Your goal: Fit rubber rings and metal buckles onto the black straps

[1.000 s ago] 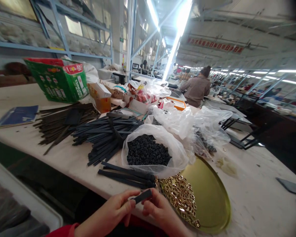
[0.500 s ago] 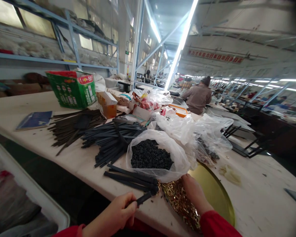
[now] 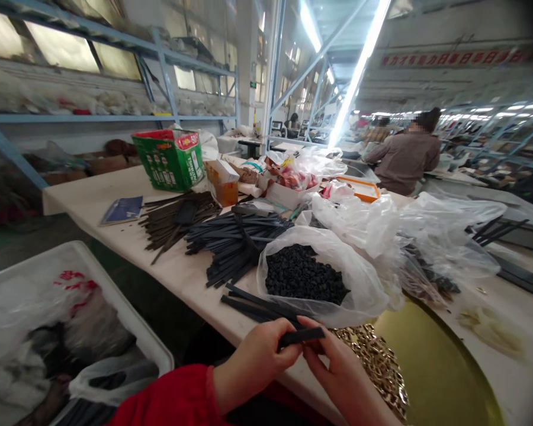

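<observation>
My left hand [image 3: 264, 361] is closed round a short black strap [image 3: 304, 336], whose flat end sticks out to the right. Right at that end is my right hand [image 3: 337, 364], its thumb and fingers bent around the strap's tip; whatever lies between them is hidden. Beside my right hand, gold metal buckles [image 3: 379, 361] are heaped on a round gold tray [image 3: 439, 361]. Behind both hands, a clear plastic bag [image 3: 364, 296] lies open, full of small black loops [image 3: 304, 273]. More black straps [image 3: 249, 307] lie just beyond my left hand.
Bundles of black strips [image 3: 231, 242] and brown strips [image 3: 173, 222] cover the table's left side. A green carton [image 3: 169, 165], a blue booklet [image 3: 122, 210] and crumpled plastic bags [image 3: 359, 219] stand or lie behind. A white bin [image 3: 128, 307] is at lower left. A person [image 3: 404, 154] sits farther off.
My right hand has left the buckle heap and come to the strap's end. My left hand, with the strap, has moved slightly right. The view has turned left.
</observation>
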### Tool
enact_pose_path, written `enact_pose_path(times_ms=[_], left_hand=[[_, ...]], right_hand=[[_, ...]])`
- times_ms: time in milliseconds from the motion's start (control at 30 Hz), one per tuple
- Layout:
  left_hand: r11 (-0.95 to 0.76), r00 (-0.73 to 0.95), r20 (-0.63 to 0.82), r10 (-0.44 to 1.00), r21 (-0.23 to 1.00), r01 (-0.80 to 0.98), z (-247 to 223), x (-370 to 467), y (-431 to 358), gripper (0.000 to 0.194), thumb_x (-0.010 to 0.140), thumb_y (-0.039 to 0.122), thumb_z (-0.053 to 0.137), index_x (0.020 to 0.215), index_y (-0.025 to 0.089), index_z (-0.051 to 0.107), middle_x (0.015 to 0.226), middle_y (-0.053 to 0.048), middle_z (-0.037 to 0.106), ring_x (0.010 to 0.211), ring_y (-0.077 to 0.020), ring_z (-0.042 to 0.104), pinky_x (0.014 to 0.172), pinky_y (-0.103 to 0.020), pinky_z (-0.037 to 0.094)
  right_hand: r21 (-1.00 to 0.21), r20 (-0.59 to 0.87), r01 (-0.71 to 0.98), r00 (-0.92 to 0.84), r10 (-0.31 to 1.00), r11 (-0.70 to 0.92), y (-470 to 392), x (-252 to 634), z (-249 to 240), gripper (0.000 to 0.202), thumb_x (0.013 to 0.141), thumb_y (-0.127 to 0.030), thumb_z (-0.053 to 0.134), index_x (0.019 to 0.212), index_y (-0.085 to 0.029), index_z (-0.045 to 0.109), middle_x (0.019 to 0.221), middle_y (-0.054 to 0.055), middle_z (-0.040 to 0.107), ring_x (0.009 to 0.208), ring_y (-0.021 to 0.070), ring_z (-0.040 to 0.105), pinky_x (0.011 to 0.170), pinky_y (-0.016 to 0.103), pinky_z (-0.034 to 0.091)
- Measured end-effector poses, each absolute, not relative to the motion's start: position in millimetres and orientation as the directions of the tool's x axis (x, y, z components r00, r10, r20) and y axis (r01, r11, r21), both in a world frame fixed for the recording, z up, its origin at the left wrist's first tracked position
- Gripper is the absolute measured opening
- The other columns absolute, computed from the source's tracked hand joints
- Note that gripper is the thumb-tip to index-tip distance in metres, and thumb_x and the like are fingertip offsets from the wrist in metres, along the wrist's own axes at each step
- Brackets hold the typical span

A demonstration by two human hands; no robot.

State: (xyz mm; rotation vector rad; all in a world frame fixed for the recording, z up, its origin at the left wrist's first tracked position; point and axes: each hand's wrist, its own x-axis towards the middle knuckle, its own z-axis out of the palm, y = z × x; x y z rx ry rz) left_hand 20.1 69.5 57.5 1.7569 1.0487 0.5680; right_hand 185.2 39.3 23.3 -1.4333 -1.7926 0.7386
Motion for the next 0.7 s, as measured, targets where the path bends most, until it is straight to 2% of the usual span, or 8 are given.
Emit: enact_pose_path(times_ms=[100,200,367,467,533,633,700], left_hand=[[-0.139,0.489,-0.087,0.868,0.902,0.408,50,16,74,0.011,0.075,0.018,0.050,0.078,0.015,0.060,0.067,0.002,0.056,0.061,-0.0111,0.048,0.054,-0.020,0.031],[-0.057,0.452,-0.104,0.886,0.943,0.328,42,15,80,0.011,0.077,0.023,0.051,0.076,0.014,0.058,0.065,0.003,0.053,0.060,-0.0105,0.046,0.054,-0.020,0.032],[0.133,0.401,-0.195,0.895,0.975,0.177,31,17,88,0.013,0.074,0.027,0.054,0.073,0.014,0.054,0.062,0.003,0.052,0.060,-0.0107,0.046,0.055,-0.020,0.036],[0.145,0.387,-0.214,0.897,0.969,0.200,30,17,87,0.011,0.073,0.025,0.054,0.070,0.015,0.052,0.060,0.004,0.051,0.057,-0.0103,0.046,0.054,-0.020,0.035],[0.136,0.393,-0.219,0.893,0.964,0.229,31,16,85,0.011,0.074,0.025,0.053,0.069,0.015,0.051,0.059,0.004,0.051,0.057,-0.0100,0.046,0.053,-0.020,0.034],[0.120,0.422,-0.228,0.877,0.956,0.267,30,14,84,0.015,0.075,0.029,0.054,0.071,0.015,0.053,0.060,0.003,0.052,0.057,-0.0102,0.046,0.052,-0.019,0.033],[0.100,0.455,-0.220,0.863,0.957,0.272,29,10,83,0.020,0.078,0.034,0.053,0.074,0.014,0.054,0.061,0.003,0.053,0.057,-0.0104,0.047,0.052,-0.020,0.034]], right_hand=[[-0.829,0.180,0.517,-0.116,0.977,0.215,47,179,22,0.036,0.077,-0.019,0.049,0.112,-0.019,0.057,0.098,0.009,0.067,0.081,0.0209,0.064,0.072,0.032,0.051],[-0.892,0.153,0.411,-0.112,0.982,0.186,49,174,18,0.040,0.077,-0.014,0.049,0.116,-0.021,0.053,0.100,0.007,0.065,0.085,0.0190,0.062,0.076,0.030,0.050],[-0.998,-0.010,0.066,-0.125,0.992,-0.002,49,159,7,0.048,0.074,-0.012,0.053,0.120,-0.021,0.045,0.098,0.005,0.065,0.085,0.0176,0.062,0.076,0.030,0.050],[-0.991,-0.069,-0.111,-0.090,0.994,-0.078,52,155,3,0.039,0.073,-0.021,0.060,0.112,-0.020,0.050,0.082,0.001,0.066,0.071,0.0153,0.062,0.065,0.027,0.050],[-0.990,-0.077,-0.116,-0.051,0.996,-0.082,53,156,2,0.030,0.075,-0.027,0.061,0.103,-0.020,0.055,0.067,-0.002,0.062,0.061,0.0132,0.058,0.057,0.024,0.048],[-0.997,-0.056,-0.047,-0.001,0.998,-0.056,53,159,4,0.018,0.074,-0.033,0.065,0.086,-0.019,0.063,0.067,0.000,0.063,0.062,0.0136,0.057,0.057,0.024,0.047],[-0.992,-0.092,-0.090,0.042,0.995,-0.088,53,160,5,0.018,0.070,-0.035,0.069,0.077,-0.018,0.066,0.064,-0.001,0.062,0.061,0.0132,0.056,0.057,0.023,0.047]])
